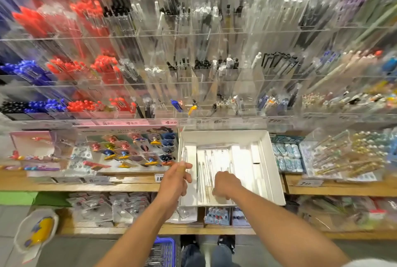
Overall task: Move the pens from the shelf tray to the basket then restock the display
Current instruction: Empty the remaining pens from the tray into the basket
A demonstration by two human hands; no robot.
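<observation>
Both hands work the white tray (pixel 270 159) on the shelf: the left hand (pixel 175 178) pinches a clear pen (pixel 184 155), the right hand (pixel 225 184) curls onto loose pens (pixel 206 172), its grip unclear, basket (pixel 164 245) waiting below.

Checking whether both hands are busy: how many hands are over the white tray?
2. The left hand holds clear pens at the white cardboard tray's left edge; the right hand reaches down onto the clear pens lying near its front. Its grip is hidden.
</observation>
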